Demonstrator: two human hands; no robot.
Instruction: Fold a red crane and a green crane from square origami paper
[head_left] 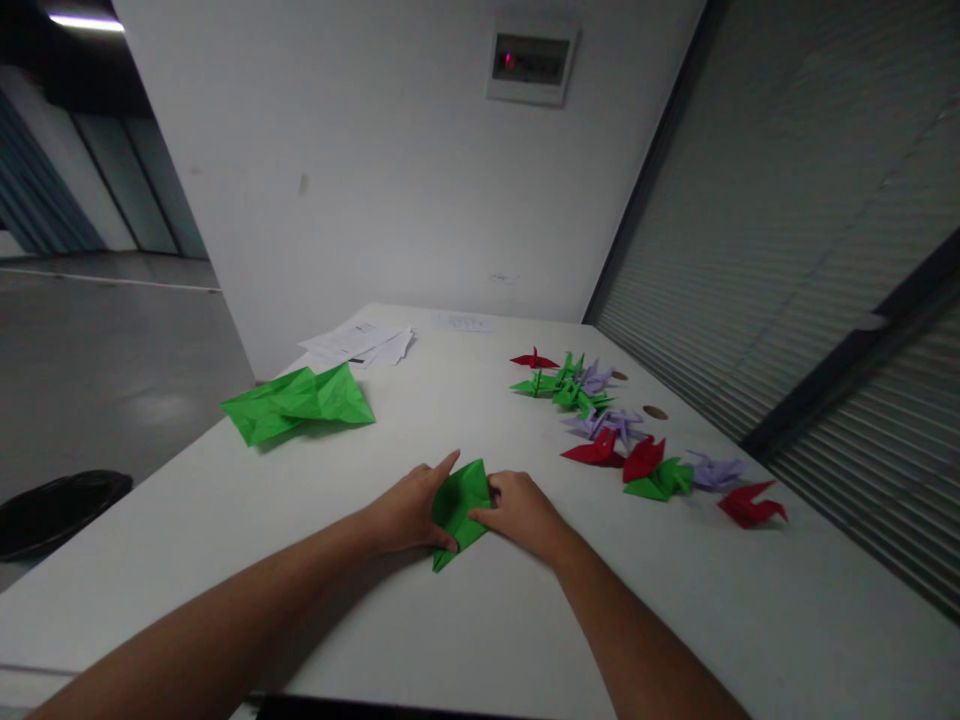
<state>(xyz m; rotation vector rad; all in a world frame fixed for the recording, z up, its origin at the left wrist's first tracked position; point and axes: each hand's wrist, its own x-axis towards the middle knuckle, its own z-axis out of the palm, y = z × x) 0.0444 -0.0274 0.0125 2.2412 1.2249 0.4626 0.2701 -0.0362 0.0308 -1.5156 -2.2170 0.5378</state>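
Note:
A piece of folded green origami paper (463,500) is between my two hands, low over the white table. My left hand (409,510) grips its left side, thumb across the lower edge and index finger stretched up along the far side. On the right edge, my right hand (521,510) pinches the paper between thumb and bent fingers. The paper has creases and comes to a narrow point toward me. Some of my left fingers are hidden behind the hand and paper.
Creased green sheets (300,405) lie at the table's left edge. Along the right side sit several folded paper cranes in green (664,482), red (752,506) and purple (716,472). Printed papers (356,343) lie at the back left. A black-lined bin (64,510) stands on the floor.

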